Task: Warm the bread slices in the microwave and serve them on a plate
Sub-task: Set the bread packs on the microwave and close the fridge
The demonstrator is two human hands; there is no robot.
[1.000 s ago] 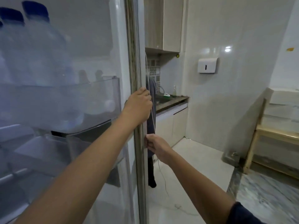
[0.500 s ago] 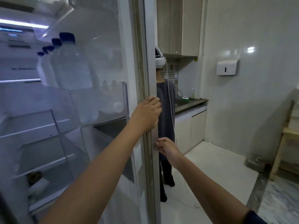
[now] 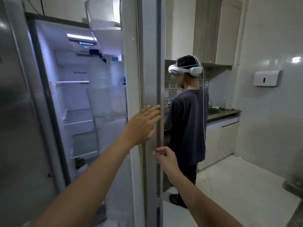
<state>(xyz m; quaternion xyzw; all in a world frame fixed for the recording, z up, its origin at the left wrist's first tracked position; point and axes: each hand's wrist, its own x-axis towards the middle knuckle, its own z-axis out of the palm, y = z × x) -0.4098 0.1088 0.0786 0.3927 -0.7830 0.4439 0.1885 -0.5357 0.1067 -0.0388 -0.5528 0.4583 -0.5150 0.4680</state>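
1. The fridge door [image 3: 150,79] stands open, seen edge-on in the middle of the view, with the lit fridge interior [image 3: 73,95] to its left
2. The left hand [image 3: 142,125] is released: its fingers are straight and together, their tips at the door's outer edge; whether they press on it cannot be told
3. The right hand [image 3: 165,157] is lower on the same edge, fingers loosely bent and grasping nothing, the fingertips just beside the metal
4. The bread slices cannot be made out anywhere in this view; the shelves that show look pale and blurred, and a small dark item [image 3: 80,162] on a low shelf is too unclear to name
5. Water bottles [image 3: 98,72] with blue caps stand upright in the door bin [image 3: 108,104] on the inner side of the door
6. Beyond the door another person [image 3: 188,120] in a dark shirt stands at the countertop [image 3: 224,113], wearing a white headset [image 3: 195,69] with a cable hanging down the back
7. A white dispenser [image 3: 266,78] is fixed to the tiled wall at the right, and a wooden cabinet [image 3: 216,30] hangs above the counter
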